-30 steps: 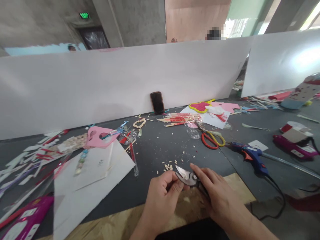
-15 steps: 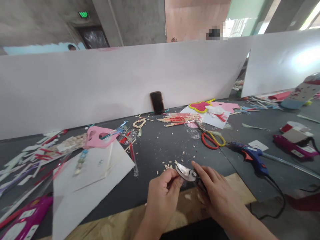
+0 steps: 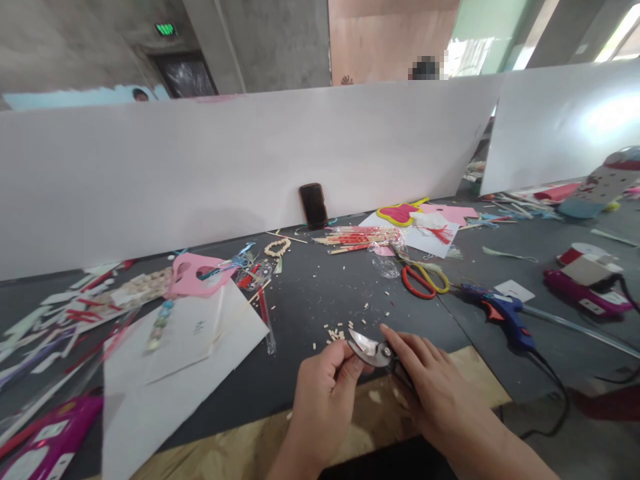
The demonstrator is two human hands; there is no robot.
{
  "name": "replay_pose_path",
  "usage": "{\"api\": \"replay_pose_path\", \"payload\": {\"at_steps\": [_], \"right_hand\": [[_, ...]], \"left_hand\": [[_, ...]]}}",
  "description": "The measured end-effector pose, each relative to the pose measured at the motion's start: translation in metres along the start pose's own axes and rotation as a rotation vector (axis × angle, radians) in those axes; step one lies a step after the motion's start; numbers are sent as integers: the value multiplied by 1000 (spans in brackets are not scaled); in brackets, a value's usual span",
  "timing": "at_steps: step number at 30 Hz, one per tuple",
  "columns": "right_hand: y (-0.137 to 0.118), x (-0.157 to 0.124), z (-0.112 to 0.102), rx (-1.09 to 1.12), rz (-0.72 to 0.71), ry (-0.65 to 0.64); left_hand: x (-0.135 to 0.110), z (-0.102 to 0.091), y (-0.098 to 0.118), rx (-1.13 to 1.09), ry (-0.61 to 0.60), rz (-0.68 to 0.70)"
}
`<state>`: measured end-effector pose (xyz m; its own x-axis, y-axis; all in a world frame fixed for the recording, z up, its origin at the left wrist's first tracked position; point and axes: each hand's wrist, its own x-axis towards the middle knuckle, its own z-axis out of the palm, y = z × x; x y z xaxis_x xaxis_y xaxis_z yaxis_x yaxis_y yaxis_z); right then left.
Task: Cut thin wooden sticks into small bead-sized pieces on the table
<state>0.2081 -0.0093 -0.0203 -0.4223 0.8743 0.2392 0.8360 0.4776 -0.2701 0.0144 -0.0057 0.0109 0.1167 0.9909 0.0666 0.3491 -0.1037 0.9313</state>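
Note:
My right hand (image 3: 430, 373) is wrapped round the handles of a pair of pruning shears (image 3: 369, 348), whose curved metal blades point left. At the blades' tip, my left hand (image 3: 327, 387) pinches with thumb and forefinger; whatever it holds there is too small or too hidden to name. Just beyond the blades, several short pale stick pieces (image 3: 334, 335) lie scattered on the dark table (image 3: 310, 300). Scissors (image 3: 425, 280) with red and yellow handles rest farther back, to the right of the pieces.
A blue glue gun (image 3: 500, 310) with a cord lies at right. Wrapped red-and-wood sticks (image 3: 363, 237) and a phone (image 3: 313, 205) leaning on the white partition (image 3: 240, 153) are at the back. White sheets (image 3: 185, 360) and a pink cutout (image 3: 200, 280) cover the left side.
The shears' blades and both hands have shifted very slightly left. Both hands keep the same grip.

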Motion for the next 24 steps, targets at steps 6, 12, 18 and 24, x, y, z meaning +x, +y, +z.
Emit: {"api": "replay_pose_path", "payload": {"at_steps": [6,12,18,24], "right_hand": [[1,1,-3,-2,-14,-29],[0,-1,2,8,-21,49],[1,3,2,15,-41,70],[2,5,5,-20,-8,61]], "left_hand": [[-1,0,1,-12,-7,-15],[0,-1,1,-54,-38,-48],[0,-2,3,-27,-28,-47],[2,-1,-1,-72,-2,-45]]}}
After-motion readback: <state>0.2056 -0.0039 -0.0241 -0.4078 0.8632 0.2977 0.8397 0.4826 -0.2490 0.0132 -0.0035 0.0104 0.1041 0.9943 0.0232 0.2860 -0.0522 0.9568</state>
